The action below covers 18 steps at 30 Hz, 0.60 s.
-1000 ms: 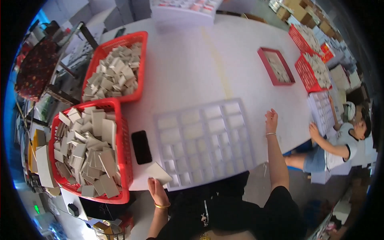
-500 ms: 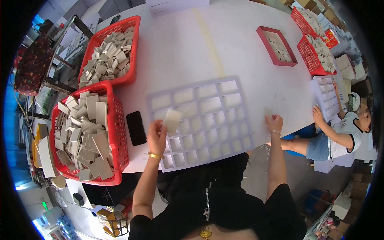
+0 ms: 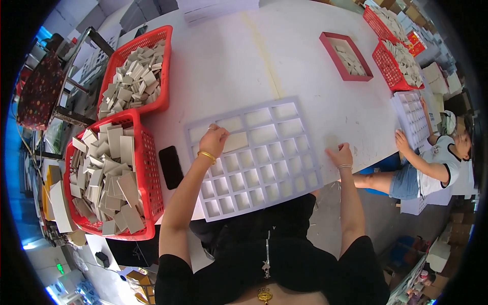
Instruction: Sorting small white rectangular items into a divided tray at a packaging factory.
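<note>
A white tray (image 3: 256, 197) divided into several rectangular compartments lies before me, larger compartments along its far side and small square ones nearer. My left hand (image 3: 214, 140) is over its left part, fingers closed on the left end of a flat beige cardboard piece (image 3: 236, 142). The piece lies over a larger compartment in the second row; whether it is fully inside I cannot tell. Off the tray's right edge, my right hand (image 3: 340, 155) is held above the tabletop with fingers curled together. What they hold, if anything, is hidden.
Two red baskets (image 3: 148, 168) of beige cardboard pieces stand at the left, beside a black phone (image 3: 171, 167). Far right on the white table (image 3: 213, 66) are a dark red box lid (image 3: 369, 77) and more red baskets (image 3: 390, 68). Another person (image 3: 432, 170) handles a similar tray (image 3: 410, 114).
My left hand has moved away from me and slightly right, lowering the cardboard piece from upright to flat over the tray. My right hand has shifted slightly left.
</note>
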Each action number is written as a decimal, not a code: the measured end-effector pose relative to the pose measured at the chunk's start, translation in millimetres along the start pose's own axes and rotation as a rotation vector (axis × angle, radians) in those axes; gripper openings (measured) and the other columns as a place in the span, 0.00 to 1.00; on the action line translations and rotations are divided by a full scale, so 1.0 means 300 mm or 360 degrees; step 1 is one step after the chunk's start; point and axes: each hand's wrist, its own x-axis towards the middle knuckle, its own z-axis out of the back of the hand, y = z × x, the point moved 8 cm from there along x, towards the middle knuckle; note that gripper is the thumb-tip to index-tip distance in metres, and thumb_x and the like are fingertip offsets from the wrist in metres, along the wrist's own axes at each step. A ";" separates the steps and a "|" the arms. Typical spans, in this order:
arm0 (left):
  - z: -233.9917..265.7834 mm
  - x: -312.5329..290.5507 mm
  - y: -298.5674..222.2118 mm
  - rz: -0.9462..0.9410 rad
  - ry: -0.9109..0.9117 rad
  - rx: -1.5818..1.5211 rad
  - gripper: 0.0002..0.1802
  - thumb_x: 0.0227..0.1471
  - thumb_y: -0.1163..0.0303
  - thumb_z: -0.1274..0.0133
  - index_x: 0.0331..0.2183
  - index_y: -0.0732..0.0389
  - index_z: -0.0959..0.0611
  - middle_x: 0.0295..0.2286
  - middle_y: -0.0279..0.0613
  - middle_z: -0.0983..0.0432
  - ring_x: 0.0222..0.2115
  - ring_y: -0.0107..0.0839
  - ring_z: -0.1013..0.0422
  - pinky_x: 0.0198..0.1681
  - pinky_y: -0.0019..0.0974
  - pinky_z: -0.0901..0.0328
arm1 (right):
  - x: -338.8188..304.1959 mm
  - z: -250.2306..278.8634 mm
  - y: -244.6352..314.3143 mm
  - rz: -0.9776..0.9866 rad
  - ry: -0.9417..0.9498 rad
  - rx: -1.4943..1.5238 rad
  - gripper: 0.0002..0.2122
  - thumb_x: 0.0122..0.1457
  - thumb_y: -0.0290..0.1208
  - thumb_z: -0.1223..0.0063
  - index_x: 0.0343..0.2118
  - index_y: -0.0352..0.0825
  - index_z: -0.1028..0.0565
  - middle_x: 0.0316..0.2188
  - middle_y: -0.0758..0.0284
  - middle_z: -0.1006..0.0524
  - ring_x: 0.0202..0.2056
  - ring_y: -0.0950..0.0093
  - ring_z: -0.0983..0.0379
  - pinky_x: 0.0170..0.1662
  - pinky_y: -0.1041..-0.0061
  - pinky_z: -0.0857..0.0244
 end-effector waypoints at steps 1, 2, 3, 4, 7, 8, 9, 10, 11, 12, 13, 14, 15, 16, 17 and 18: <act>0.000 -0.005 -0.011 0.0013 0.0004 0.0157 0.10 0.44 0.75 0.48 0.33 0.55 0.21 0.33 0.40 0.27 0.31 0.38 0.29 0.33 0.37 0.33 | 0.023 0.002 -0.005 0.0068 -0.0077 0.0122 0.23 0.40 0.45 0.37 0.33 0.33 0.31 0.32 0.60 0.26 0.32 0.64 0.28 0.35 0.68 0.35; 0.001 -0.011 -0.024 0.0026 0.0006 0.0314 0.11 0.44 0.75 0.49 0.34 0.54 0.21 0.35 0.40 0.27 0.33 0.38 0.29 0.33 0.37 0.33 | 0.045 0.006 -0.010 0.0137 -0.0154 0.0244 0.20 0.43 0.41 0.37 0.33 0.32 0.30 0.30 0.61 0.26 0.30 0.68 0.28 0.33 0.71 0.34; 0.007 -0.023 -0.036 0.0034 0.0002 0.0318 0.11 0.44 0.75 0.49 0.34 0.54 0.21 0.35 0.40 0.27 0.33 0.38 0.29 0.33 0.37 0.33 | 0.059 -0.002 0.014 0.0144 -0.0147 0.0248 0.20 0.43 0.41 0.37 0.33 0.32 0.30 0.30 0.61 0.26 0.30 0.68 0.28 0.33 0.71 0.34; 0.024 -0.034 -0.074 -0.0054 -0.0115 0.0454 0.12 0.43 0.76 0.49 0.34 0.53 0.21 0.38 0.37 0.28 0.36 0.38 0.31 0.36 0.38 0.34 | 0.065 0.024 0.064 0.0230 -0.0215 0.0652 0.17 0.46 0.36 0.39 0.34 0.33 0.30 0.30 0.63 0.26 0.30 0.72 0.28 0.33 0.74 0.34; -0.011 -0.089 -0.122 -0.0300 -0.0081 0.0722 0.15 0.41 0.76 0.49 0.35 0.51 0.21 0.40 0.34 0.28 0.41 0.37 0.33 0.42 0.40 0.38 | 0.064 0.084 0.289 0.0476 -0.0255 0.1211 0.11 0.52 0.26 0.45 0.39 0.34 0.29 0.32 0.67 0.26 0.30 0.82 0.30 0.32 0.83 0.34; -0.061 -0.117 -0.132 -0.0463 0.0076 0.0850 0.17 0.40 0.77 0.49 0.36 0.50 0.22 0.41 0.34 0.28 0.43 0.37 0.34 0.45 0.42 0.40 | 0.052 0.087 0.394 0.0575 -0.0163 0.1293 0.11 0.52 0.26 0.46 0.39 0.34 0.29 0.32 0.67 0.25 0.30 0.81 0.29 0.33 0.82 0.33; -0.093 -0.139 -0.100 -0.0441 0.0102 0.0772 0.18 0.39 0.77 0.51 0.37 0.49 0.22 0.42 0.35 0.28 0.45 0.36 0.35 0.48 0.43 0.43 | 0.034 0.067 0.510 0.0681 -0.0060 0.1381 0.11 0.52 0.25 0.46 0.39 0.34 0.28 0.33 0.68 0.25 0.30 0.81 0.29 0.33 0.82 0.33; -0.095 -0.151 -0.113 -0.0436 0.0098 0.0774 0.18 0.39 0.77 0.51 0.37 0.49 0.22 0.42 0.35 0.28 0.45 0.36 0.35 0.48 0.43 0.43 | 0.019 0.024 0.611 0.0762 0.0097 0.1405 0.11 0.52 0.25 0.46 0.39 0.34 0.28 0.32 0.68 0.25 0.30 0.81 0.29 0.33 0.81 0.33; -0.092 -0.159 -0.122 -0.0387 0.0129 0.0773 0.19 0.40 0.77 0.51 0.38 0.50 0.22 0.44 0.35 0.29 0.46 0.36 0.35 0.48 0.42 0.43 | -0.004 -0.022 0.715 0.0847 0.0257 0.1426 0.11 0.52 0.25 0.46 0.39 0.34 0.28 0.31 0.69 0.25 0.30 0.80 0.29 0.33 0.81 0.33; -0.090 -0.163 -0.120 -0.0335 0.0158 0.0774 0.19 0.40 0.77 0.52 0.39 0.51 0.22 0.45 0.35 0.29 0.47 0.35 0.36 0.49 0.42 0.43 | -0.036 -0.075 0.818 0.0910 0.0397 0.1429 0.10 0.52 0.25 0.47 0.39 0.34 0.28 0.30 0.69 0.24 0.30 0.80 0.28 0.32 0.80 0.33; -0.085 -0.169 -0.112 -0.0314 0.0146 0.0781 0.19 0.40 0.77 0.52 0.39 0.51 0.22 0.45 0.35 0.29 0.47 0.35 0.36 0.49 0.42 0.43 | -0.072 -0.137 0.917 0.0976 0.0545 0.1431 0.10 0.52 0.25 0.47 0.39 0.35 0.27 0.30 0.69 0.24 0.30 0.79 0.28 0.32 0.80 0.33; -0.088 -0.173 -0.099 -0.0275 0.0173 0.0781 0.19 0.41 0.77 0.53 0.39 0.51 0.22 0.44 0.35 0.29 0.47 0.34 0.36 0.49 0.41 0.43 | -0.100 -0.194 1.008 0.1138 0.0602 0.1370 0.09 0.52 0.25 0.47 0.38 0.34 0.27 0.30 0.69 0.24 0.28 0.80 0.29 0.31 0.80 0.33; -0.094 -0.165 -0.110 -0.0258 0.0198 0.0779 0.19 0.41 0.78 0.54 0.39 0.51 0.22 0.43 0.35 0.29 0.47 0.33 0.36 0.49 0.40 0.43 | -0.116 -0.222 1.074 0.1296 0.0636 0.1302 0.09 0.53 0.25 0.48 0.37 0.34 0.27 0.30 0.69 0.23 0.27 0.81 0.29 0.30 0.81 0.34; -0.094 -0.159 -0.118 -0.0252 0.0181 0.0785 0.19 0.41 0.78 0.54 0.39 0.51 0.22 0.43 0.35 0.29 0.47 0.33 0.36 0.49 0.40 0.43 | -0.119 -0.239 1.118 0.1314 0.0636 0.1305 0.09 0.53 0.25 0.48 0.37 0.34 0.27 0.30 0.69 0.23 0.27 0.81 0.29 0.30 0.81 0.34; -0.106 -0.156 -0.123 -0.0248 0.0234 0.0791 0.19 0.41 0.78 0.54 0.39 0.51 0.23 0.44 0.35 0.30 0.47 0.33 0.36 0.49 0.40 0.44 | -0.126 -0.269 1.160 0.1319 0.0686 0.1172 0.08 0.52 0.25 0.48 0.36 0.34 0.26 0.29 0.68 0.23 0.26 0.80 0.29 0.31 0.80 0.34; -0.115 -0.156 -0.128 -0.0239 0.0286 0.0798 0.20 0.41 0.79 0.54 0.39 0.52 0.23 0.45 0.35 0.31 0.47 0.32 0.36 0.49 0.39 0.44 | -0.129 -0.304 1.193 0.1323 0.0737 0.1039 0.07 0.52 0.25 0.48 0.34 0.35 0.25 0.27 0.68 0.23 0.25 0.79 0.29 0.31 0.79 0.35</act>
